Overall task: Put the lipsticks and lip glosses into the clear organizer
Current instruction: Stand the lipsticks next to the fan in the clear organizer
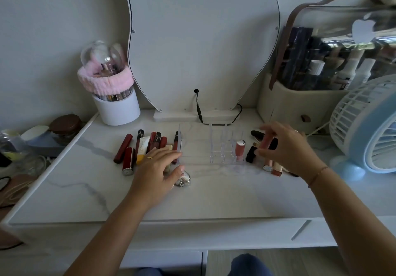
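Note:
The clear organizer (216, 147) stands mid-table with one pink lip gloss (240, 149) upright in its front right slot. Several red and dark lipsticks (128, 151) and a cream tube (142, 149) lie in a row to its left. My left hand (159, 165) rests flat on the table at the organizer's left edge, fingers over a pale lipstick (168, 148), not gripping. My right hand (287, 147) hovers right of the organizer, pinching a pink lip gloss (265, 142). Below it lie a black lipstick (251, 154) and two pink-gold lipsticks (273, 167).
A mirror (201, 39) with a black cable (198, 108) stands behind. A white brush cup (116, 108) is back left, a cosmetics case (310, 95) back right, a blue fan (368, 130) far right. A small silver trinket (183, 180) lies near my left thumb.

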Demonstrator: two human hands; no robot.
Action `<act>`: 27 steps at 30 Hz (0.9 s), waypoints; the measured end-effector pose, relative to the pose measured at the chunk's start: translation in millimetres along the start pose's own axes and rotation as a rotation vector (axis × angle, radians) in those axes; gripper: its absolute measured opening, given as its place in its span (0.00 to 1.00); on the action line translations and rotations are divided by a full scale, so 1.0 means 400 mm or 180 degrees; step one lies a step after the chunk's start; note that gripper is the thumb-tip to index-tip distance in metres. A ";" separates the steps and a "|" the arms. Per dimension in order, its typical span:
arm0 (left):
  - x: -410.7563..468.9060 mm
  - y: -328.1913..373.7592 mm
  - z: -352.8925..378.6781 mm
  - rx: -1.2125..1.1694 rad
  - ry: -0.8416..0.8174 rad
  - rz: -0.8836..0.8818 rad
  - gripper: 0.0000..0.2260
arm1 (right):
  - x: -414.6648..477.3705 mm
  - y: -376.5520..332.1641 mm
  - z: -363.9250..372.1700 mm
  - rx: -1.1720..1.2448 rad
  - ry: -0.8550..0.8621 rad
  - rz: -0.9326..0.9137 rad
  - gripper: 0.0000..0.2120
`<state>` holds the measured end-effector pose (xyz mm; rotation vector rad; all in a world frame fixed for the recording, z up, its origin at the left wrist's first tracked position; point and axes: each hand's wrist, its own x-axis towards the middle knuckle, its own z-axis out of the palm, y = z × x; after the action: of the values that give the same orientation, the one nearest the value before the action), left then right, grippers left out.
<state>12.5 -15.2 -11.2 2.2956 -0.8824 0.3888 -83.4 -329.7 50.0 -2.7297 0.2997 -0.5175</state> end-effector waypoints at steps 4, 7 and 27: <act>-0.001 -0.012 0.004 -0.0001 -0.0028 0.0023 0.19 | -0.016 -0.056 -0.020 0.1064 0.0187 -0.0094 0.24; -0.001 -0.012 0.005 -0.0011 -0.0016 0.0019 0.19 | -0.024 -0.103 -0.013 0.1412 0.0104 -0.0147 0.19; 0.001 -0.008 0.007 -0.0029 0.0057 0.0042 0.17 | -0.030 -0.182 0.039 0.2258 -0.0045 -0.0113 0.14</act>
<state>14.9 -15.5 -14.6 2.2756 -0.8892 0.4095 -78.1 -254.9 59.5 -2.0497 0.0429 -0.4950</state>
